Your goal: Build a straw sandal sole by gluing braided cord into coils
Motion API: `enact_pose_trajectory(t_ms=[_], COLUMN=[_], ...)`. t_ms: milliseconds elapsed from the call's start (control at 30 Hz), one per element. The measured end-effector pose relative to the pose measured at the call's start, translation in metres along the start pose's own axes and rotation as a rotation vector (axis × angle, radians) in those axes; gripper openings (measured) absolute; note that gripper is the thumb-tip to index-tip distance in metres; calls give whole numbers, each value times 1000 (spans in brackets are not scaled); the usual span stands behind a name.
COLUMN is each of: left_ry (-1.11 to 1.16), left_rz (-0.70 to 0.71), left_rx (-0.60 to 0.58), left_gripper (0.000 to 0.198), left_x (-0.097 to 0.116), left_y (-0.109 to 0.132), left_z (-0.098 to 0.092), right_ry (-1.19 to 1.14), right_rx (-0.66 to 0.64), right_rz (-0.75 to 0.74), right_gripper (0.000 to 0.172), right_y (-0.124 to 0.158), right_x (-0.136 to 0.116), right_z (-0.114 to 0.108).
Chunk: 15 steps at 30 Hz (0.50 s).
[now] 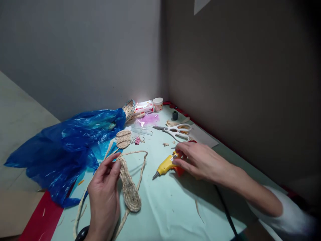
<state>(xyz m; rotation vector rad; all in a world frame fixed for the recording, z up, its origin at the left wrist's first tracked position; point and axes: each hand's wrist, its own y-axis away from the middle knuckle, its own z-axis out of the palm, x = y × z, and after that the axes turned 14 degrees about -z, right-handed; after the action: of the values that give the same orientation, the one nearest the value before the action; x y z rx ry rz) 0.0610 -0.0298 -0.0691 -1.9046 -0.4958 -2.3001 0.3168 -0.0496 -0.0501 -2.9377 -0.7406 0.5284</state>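
Observation:
My left hand (105,187) pinches the upper end of a sole-shaped piece of coiled braided straw (130,194), its thumb in front. From that piece a loose braid (141,167) loops out to the right, and more braid trails down past my wrist. On the right, my right hand (192,159) closes around the rear of a yellow glue gun (165,165). The gun's nozzle points toward the lower left, and its red trigger shows under my fingers. A dark cord (227,212) runs from beneath my forearm to the front edge.
A blue plastic bag (75,144) covers the left side. White-handled scissors (175,131), a dark thread spool (175,115) and a paper cup (157,104) stand or lie farther back. An oval woven piece (123,139) rests beside the bag. Walls (238,83) bound the table's back and right.

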Motion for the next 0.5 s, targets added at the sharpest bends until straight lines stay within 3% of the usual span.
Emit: enact_pose_trajectory(t_ms=[167,333,433,500], left_ry=[124,250,315,344], left_rz=[-130,-177,-183,-195], left_rx=[-54,-135,-181,-199], left_gripper=[37,33,29,28], left_x=[8,11,11,10], left_y=[2,0,-2,-4], left_z=[2,0,-1,-2], right_ry=[4,-115,-216,-327], right_rx=[-42,-37,12,116], right_rz=[42,47,110,133], right_gripper=[31,19,19,17], right_y=[28,29,31,36], right_x=[3,14,21,24], right_z=[21,31,32,31])
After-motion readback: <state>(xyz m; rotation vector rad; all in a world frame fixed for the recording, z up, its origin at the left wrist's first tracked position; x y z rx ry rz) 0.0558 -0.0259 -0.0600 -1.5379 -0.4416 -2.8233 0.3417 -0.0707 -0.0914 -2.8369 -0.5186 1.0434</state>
